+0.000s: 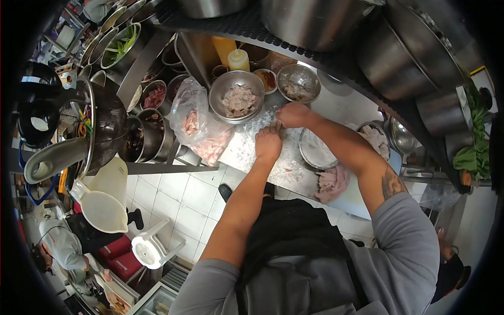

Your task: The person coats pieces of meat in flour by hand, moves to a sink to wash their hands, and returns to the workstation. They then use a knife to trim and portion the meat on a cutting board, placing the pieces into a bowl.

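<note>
My left hand [268, 144] is closed just above the flour-dusted steel counter [244, 147]. My right hand [293, 115] is closed close beside it, a little farther out and to the right. A small pale piece [276, 125] shows between the two hands; I cannot tell what it is. Beyond them stands a steel bowl [212, 100] with a pale, chunky meat mixture [239, 100]. A second steel bowl [318, 86] with some pale mixture stands behind my right hand. Under my right forearm is a round container of white flour [316, 149].
A plastic bag of raw meat [202, 131] lies on the left. A crumpled pinkish cloth [333, 184] sits at the counter's near edge. Overhead is a shelf [283, 42] with large pots [315, 21]. A strainer [105, 128] hangs at left; a person [68, 241] works beyond it.
</note>
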A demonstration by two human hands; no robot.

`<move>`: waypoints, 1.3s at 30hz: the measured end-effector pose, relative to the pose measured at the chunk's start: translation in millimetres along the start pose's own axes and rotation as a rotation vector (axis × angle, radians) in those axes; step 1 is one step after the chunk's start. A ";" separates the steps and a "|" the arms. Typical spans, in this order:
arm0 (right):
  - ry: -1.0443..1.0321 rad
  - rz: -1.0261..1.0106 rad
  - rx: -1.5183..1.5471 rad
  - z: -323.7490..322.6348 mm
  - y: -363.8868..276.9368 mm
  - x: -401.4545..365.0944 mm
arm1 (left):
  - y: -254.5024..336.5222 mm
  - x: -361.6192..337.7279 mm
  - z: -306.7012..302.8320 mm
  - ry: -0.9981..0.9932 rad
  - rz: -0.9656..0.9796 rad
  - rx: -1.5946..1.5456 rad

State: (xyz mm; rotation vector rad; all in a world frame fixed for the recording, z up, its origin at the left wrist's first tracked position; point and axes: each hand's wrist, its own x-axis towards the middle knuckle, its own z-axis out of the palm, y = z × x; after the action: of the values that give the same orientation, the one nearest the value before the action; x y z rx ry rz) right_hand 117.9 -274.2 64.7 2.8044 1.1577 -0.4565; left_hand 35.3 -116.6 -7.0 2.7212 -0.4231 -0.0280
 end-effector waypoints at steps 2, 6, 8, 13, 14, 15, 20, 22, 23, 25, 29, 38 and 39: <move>0.048 0.024 -0.011 2.6 -2.8 2.5 | -2.7 -2.6 0.3 -0.003 0.004 -0.014; 0.122 0.037 0.018 24.1 -2.1 12.3 | -4.7 -10.5 -7.0 0.013 0.068 0.034; 0.092 0.045 0.038 29.1 -0.3 13.6 | -9.6 -17.9 -7.7 0.019 0.116 0.046; 0.136 0.098 0.110 -0.8 -14.0 -1.9 | -19.5 -43.2 -30.4 0.108 0.139 -0.040; 0.134 0.104 0.138 4.2 -13.8 -1.8 | -22.3 -47.3 -31.3 0.062 0.223 0.000; 0.132 0.109 0.168 13.7 -13.5 -1.0 | -26.0 -52.4 -31.9 0.013 0.304 0.040; 0.198 0.069 0.051 26.3 -21.1 -0.8 | -37.6 -71.5 -35.8 0.050 0.304 -0.015; 0.230 -0.056 0.026 4.5 -35.8 -11.1 | -33.3 -82.1 -52.4 0.091 0.175 -0.063; 0.196 -0.119 0.030 4.9 -43.8 -15.1 | -31.7 -86.8 -50.9 0.124 0.173 -0.082; 0.132 -0.242 0.031 4.9 -54.7 -21.3 | -23.6 -88.0 -49.7 0.092 0.229 -0.044; 0.101 -0.339 0.036 2.1 -64.3 -20.3 | -11.9 -77.0 -27.6 0.085 0.252 0.095; 0.066 -0.226 0.111 24.6 -51.9 1.6 | -9.0 -72.3 -13.4 0.064 0.229 0.220; 0.059 -0.240 0.125 22.9 -47.4 2.5 | -11.4 -72.3 -13.4 0.075 0.227 0.196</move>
State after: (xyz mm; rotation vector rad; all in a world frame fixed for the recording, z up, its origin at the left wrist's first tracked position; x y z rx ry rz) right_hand 80.8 -242.8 44.3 2.8108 1.5391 -0.4819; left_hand -29.4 -80.3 -1.7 2.8338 -0.7450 0.1860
